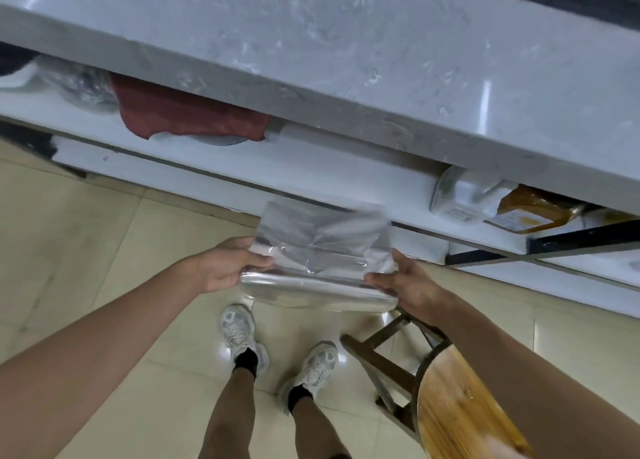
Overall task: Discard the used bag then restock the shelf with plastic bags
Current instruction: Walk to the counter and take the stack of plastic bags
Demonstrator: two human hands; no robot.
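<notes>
Below the grey marbled counter (346, 43), seen from a head camera looking straight down, a person stands on pale floor tiles (86, 250) and holds a stack of clear plastic bags (318, 261) out in front of the body. The left hand (227, 264) grips the stack's left edge, thumb on top and fingers curled beneath. The right hand (405, 285) clasps the right edge the same way. Gripping both ends likely keeps the slippery, floppy film flat and together, so it can go in as one bundle.

The near edge of the stack is rolled or folded over into a thick band; the far part lies looser and wrinkled, reaching toward the white shelf (311, 167) that runs under the counter. That shelf seems to be the target for restocking, and the bags are near its front lip but not yet resting on it.

On the shelf to the left lies a dark red cloth (187, 112); to the right sit a white plastic jug (464, 195) and a packet of brown contents (530, 209). The stretch between them looks free, which may be why the bags point there. A wooden stool (450, 389) stands close beside the person's right leg. No used bag can be identified.
</notes>
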